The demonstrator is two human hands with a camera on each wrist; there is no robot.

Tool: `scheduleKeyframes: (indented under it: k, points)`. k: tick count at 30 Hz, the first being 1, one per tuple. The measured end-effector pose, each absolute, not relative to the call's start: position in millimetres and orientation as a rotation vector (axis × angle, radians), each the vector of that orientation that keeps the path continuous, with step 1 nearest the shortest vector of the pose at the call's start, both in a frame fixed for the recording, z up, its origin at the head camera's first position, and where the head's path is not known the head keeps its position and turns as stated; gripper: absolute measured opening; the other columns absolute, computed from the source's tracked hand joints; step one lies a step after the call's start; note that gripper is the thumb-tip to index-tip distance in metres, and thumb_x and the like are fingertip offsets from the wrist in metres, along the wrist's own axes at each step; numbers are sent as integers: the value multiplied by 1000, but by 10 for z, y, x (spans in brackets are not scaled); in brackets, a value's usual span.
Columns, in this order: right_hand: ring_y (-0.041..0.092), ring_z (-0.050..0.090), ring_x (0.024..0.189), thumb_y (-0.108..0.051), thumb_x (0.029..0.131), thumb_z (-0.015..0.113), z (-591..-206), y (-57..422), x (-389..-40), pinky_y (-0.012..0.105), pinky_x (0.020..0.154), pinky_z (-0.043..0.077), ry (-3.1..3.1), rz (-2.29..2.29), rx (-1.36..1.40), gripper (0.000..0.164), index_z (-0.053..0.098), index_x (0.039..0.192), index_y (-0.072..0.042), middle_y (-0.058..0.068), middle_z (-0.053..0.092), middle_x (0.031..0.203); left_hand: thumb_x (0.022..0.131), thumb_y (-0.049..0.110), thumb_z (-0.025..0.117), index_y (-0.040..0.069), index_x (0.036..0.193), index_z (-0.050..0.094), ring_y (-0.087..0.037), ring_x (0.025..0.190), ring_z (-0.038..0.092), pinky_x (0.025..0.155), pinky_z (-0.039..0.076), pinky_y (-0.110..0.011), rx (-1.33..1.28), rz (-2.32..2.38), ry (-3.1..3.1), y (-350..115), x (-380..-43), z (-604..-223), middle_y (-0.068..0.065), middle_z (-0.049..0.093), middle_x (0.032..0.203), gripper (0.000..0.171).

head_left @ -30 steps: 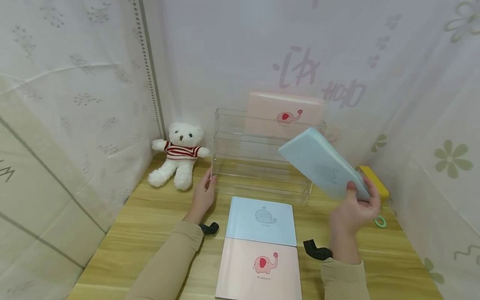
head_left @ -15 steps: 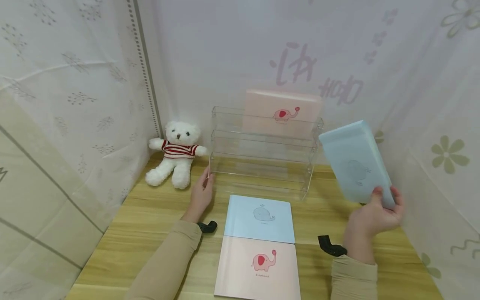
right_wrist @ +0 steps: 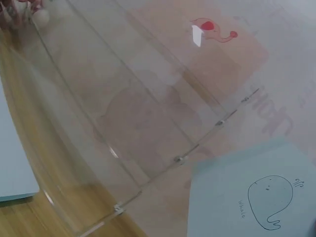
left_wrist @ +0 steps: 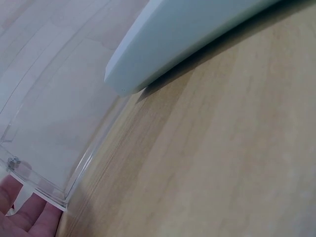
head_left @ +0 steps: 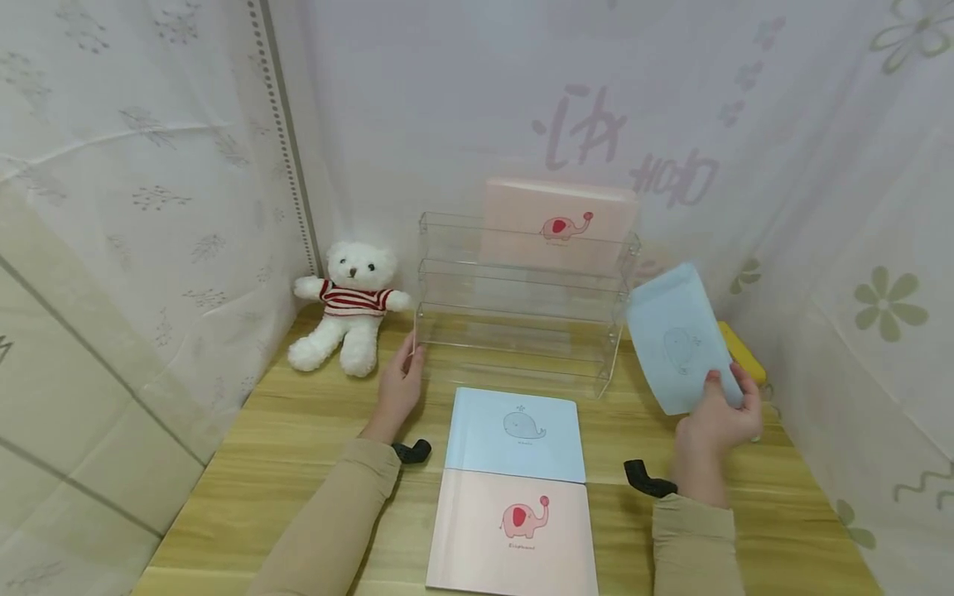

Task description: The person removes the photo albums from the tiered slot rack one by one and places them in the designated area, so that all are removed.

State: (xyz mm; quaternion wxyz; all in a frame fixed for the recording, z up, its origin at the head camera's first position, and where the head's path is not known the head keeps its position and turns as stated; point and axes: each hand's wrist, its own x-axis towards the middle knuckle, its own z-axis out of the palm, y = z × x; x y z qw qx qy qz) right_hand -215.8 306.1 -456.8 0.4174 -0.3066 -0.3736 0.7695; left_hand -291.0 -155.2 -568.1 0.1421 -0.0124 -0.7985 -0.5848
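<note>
It's a homely little desk nook, or a booth dressed like one, hard to call which! Printed white drapes (head_left: 827, 190) hang along the back and side edges of a wood-grain table (head_left: 261, 447), a plush bear (head_left: 354, 306) sits at its far left corner, and notebooks (head_left: 514, 462) with cartoon animals lie toward the near edge.

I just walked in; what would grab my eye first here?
Probably the white teddy bear, dressed in red stripes, sitting left of the clear rack. Next comes the pink elephant book standing at the rack's upper right, and then the pale blue whale book held at a tilt in the right hand.
</note>
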Motion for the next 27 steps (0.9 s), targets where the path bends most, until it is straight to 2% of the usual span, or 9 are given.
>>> scheduleKeyframes:
  k: [6, 15, 22, 27]
  points:
    - [18, 55, 139, 2, 92, 86, -4697, 2958, -2276, 29, 108, 56, -1120, 1935, -817, 34, 82, 123, -11, -2, 63, 144, 118, 30, 55, 15, 169, 46, -45, 142, 64, 117, 52, -62, -46, -1683, -2322, -1558, -2895, -5653, -24, 56, 164, 54]
    - [16, 39, 158, -7, 99, 81, -4842, 2922, -2333, 35, 125, 48, -1377, 1863, -871, 31, 82, 127, -21, -5, 60, 156, 118, 28, 55, 13, 168, 47, -46, 140, 65, 115, 53, -63, -55, -1681, -2308, -1540, -2901, -5641, -25, 56, 164, 53]
    - [10, 46, 154, -8, 100, 81, -4955, 2864, -2390, 34, 135, 32, -1628, 1656, -881, 29, 84, 123, -24, -2, 66, 157, 119, 30, 53, 18, 170, 45, -43, 142, 65, 117, 52, -62, -37, -1683, -2333, -1554, -2902, -5671, -22, 60, 161, 54]
    - [14, 51, 150, -11, 104, 77, -4968, 2829, -2387, 40, 131, 38, -1757, 1541, -857, 31, 81, 131, -24, -1, 66, 157, 119, 30, 53, 18, 170, 45, -44, 143, 63, 119, 51, -63, -44, -1679, -2342, -1560, -2906, -5665, -22, 57, 164, 54]
